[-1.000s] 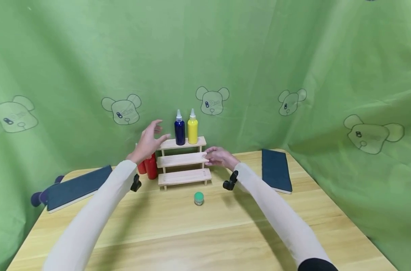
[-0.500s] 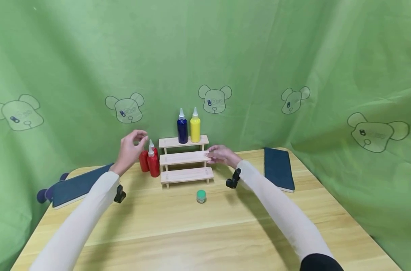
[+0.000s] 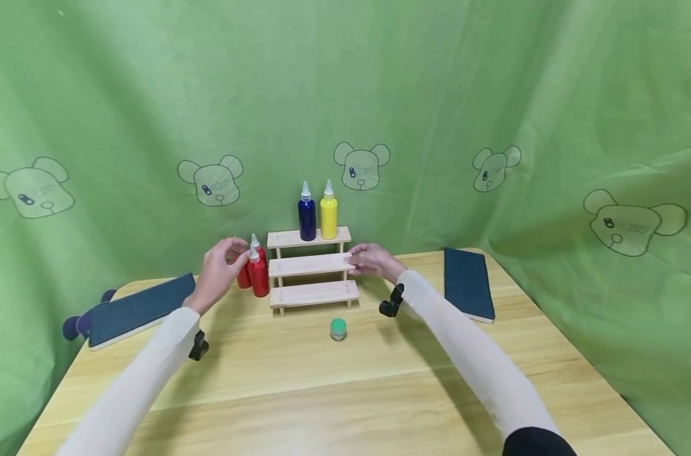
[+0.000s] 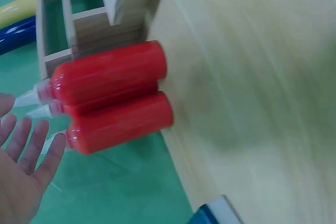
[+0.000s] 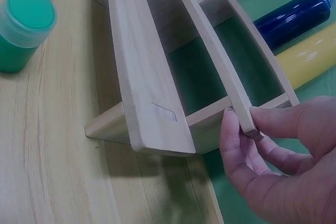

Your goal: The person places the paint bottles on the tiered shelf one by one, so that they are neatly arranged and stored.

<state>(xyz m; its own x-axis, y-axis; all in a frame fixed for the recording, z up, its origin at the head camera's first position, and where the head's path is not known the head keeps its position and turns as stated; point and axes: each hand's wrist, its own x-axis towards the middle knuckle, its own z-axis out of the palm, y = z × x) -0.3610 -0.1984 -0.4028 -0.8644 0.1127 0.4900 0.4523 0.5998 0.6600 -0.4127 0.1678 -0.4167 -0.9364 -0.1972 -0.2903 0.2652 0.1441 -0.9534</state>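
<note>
My right hand (image 3: 372,261) pinches the right end of the middle step of a three-step wooden display stand (image 3: 311,293), thumb on one face and fingers under it in the right wrist view. Three red squeeze bottles (image 4: 113,74) with clear pointed nozzles stand in a cluster left of the stand. At their tops is my left hand (image 3: 216,272), its fingers spread and slightly bent beside the nozzles in the left wrist view. A dark blue squeeze bottle (image 3: 307,220) and a yellow squeeze bottle (image 3: 329,218) stand upright on the top step.
A small jar with a green lid (image 3: 338,329) stands in front of the stand. One dark blue book (image 3: 468,285) lies at the right, another dark blue book (image 3: 142,310) at the left over a purple object (image 3: 71,328). A green curtain (image 3: 425,95) hangs behind the table.
My left hand has moved left and down from beside the top step to the red bottles' nozzles. The right hand keeps its grip on the stand. The view has shifted slightly.
</note>
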